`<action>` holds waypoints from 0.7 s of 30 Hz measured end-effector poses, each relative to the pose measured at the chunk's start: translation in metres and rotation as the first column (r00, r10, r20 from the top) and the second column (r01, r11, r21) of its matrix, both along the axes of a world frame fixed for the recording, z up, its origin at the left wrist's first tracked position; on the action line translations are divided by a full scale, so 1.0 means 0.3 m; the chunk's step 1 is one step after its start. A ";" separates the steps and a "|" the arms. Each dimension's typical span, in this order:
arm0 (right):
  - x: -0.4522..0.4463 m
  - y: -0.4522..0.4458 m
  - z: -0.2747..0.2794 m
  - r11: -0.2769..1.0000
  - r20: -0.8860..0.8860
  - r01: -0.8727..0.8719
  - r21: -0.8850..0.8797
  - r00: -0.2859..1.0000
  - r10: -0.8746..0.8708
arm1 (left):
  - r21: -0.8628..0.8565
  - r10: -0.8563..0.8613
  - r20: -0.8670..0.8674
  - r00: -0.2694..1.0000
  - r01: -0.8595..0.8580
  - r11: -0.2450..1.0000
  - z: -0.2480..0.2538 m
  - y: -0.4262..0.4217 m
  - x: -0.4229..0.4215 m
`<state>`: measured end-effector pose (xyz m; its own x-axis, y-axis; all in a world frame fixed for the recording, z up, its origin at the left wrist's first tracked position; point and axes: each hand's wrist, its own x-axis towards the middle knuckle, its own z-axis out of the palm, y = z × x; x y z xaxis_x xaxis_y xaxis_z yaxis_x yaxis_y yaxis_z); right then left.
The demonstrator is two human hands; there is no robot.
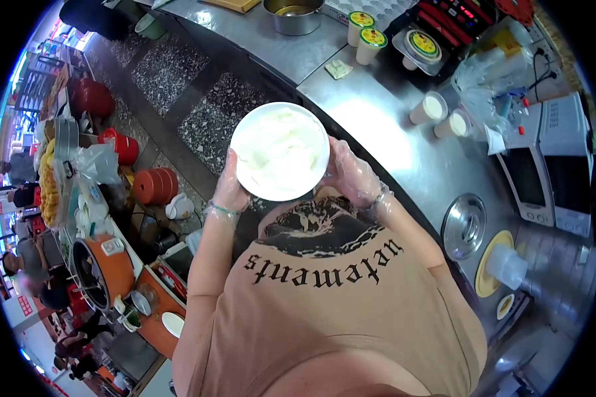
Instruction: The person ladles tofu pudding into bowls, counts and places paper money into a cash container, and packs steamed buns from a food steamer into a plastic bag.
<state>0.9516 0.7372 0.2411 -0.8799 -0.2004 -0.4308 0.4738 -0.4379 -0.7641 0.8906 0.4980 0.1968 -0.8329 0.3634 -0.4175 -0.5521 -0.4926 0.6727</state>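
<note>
A round white bowl (245,178) with pale, whitish contents is held up in front of my chest, above the gap beside the steel counter. My left hand (230,185), in a clear plastic glove, grips its left rim with the thumb up the side. On the other side my right hand (352,173), gloved too, presses against the bowl's right edge. The fingers beneath the bowl are hidden. What the pale contents are, I cannot make out.
On the steel counter (351,99) stand sealed cups (371,46), a cup-sealing machine (437,33), open white cups (428,108), a metal lid (464,226) and a microwave (526,178). To the left are an orange-sided cooker (116,264) and red buckets (155,186). People stand farther off.
</note>
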 end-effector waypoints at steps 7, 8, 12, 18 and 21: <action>-0.492 0.152 -0.111 0.991 0.139 0.070 -0.118 0.989 -0.053 | -0.123 -0.135 0.077 0.988 0.144 0.982 -0.082 0.176 -0.522; -0.555 0.163 -0.133 0.984 0.167 0.117 -0.133 0.982 -0.094 | -0.123 -0.164 0.123 0.979 0.179 0.976 -0.099 0.194 -0.597; -0.761 0.185 -0.274 0.946 0.261 0.306 -0.110 0.927 -0.269 | 0.015 -0.276 0.211 0.938 0.279 0.960 -0.251 0.253 -0.885; -1.001 0.163 -0.499 0.847 0.380 0.531 -0.003 0.785 -0.490 | 0.038 -0.595 0.227 0.771 0.603 0.797 -0.402 0.344 -1.286; -1.088 0.138 -0.539 0.770 0.421 0.627 0.114 0.672 -0.609 | -0.109 -0.630 0.307 0.713 0.684 0.721 -0.543 0.397 -1.421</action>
